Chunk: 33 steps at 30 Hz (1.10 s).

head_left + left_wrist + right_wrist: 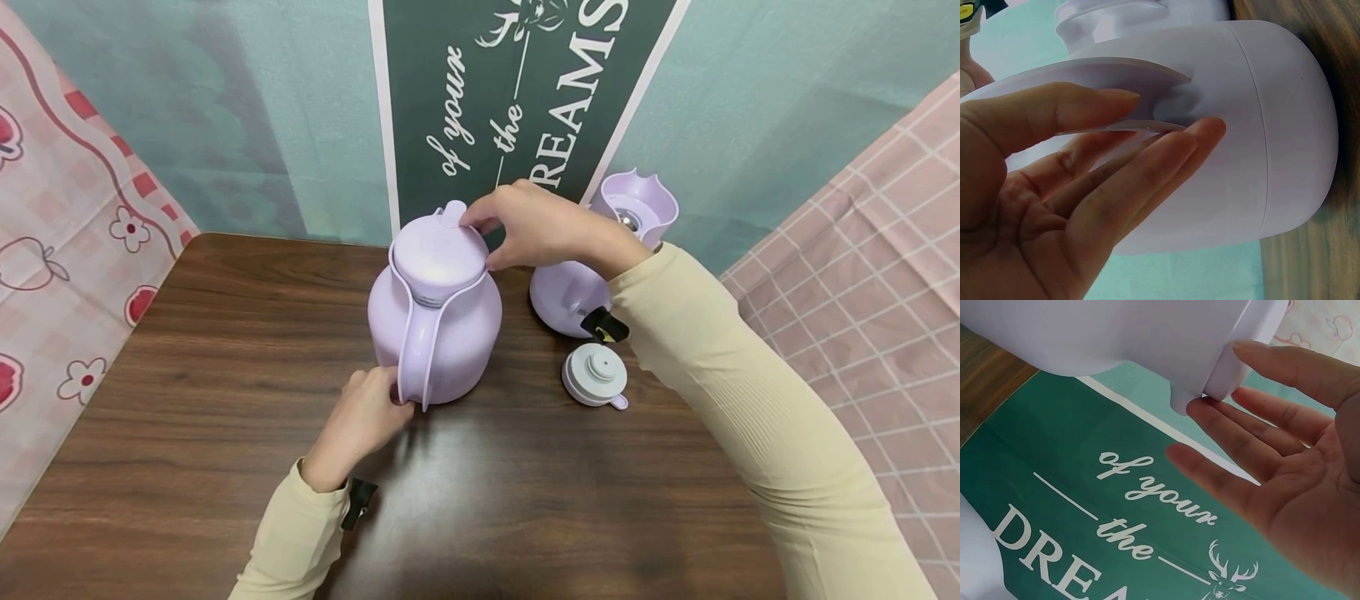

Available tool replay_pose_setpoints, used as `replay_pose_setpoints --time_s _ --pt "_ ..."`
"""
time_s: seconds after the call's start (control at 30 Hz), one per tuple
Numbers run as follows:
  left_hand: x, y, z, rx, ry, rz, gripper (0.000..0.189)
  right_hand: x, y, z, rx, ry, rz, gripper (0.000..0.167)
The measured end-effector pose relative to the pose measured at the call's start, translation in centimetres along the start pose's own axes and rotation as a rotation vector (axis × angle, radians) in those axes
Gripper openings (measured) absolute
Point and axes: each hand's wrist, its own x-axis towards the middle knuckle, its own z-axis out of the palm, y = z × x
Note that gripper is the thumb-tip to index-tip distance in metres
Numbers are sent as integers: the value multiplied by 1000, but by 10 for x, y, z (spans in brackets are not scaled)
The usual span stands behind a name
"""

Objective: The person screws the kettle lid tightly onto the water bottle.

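A lilac thermos jug (468,350) stands upright on the brown wood-grain table, its handle (420,346) toward the near side. My left hand (366,423) holds the lower part of this handle; in the left wrist view the thumb lies on one side and the fingers (1141,178) on the other. Over the jug's top sits a rounded lilac lid (438,254) with a small tab at its far edge. My right hand (534,229) grips the lid's right side between thumb and fingers. In the right wrist view those fingertips (1200,407) meet the lid's rim.
Behind my right forearm stands a second lilac jug (566,292), partly hidden, its top collar (637,200) uncovered. In front of it lies a round grey-and-lilac lid (596,373) with a small tab. A green lettered banner (480,108) hangs behind the table.
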Motion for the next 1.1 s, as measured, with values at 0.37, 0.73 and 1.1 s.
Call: replay_pose_setpoints --time_s 0.37,0.73,1.1 --pt "0 -1 1 -6 -1 2 8 -1 -5 0 -27 59 60 30" --pt "0 -1 0 -8 12 3 10 -5 -4 1 -55 106 87 15" --pt "1 1 -1 -7 -4 -16 9 -1 2 -2 -107 47 216 43"
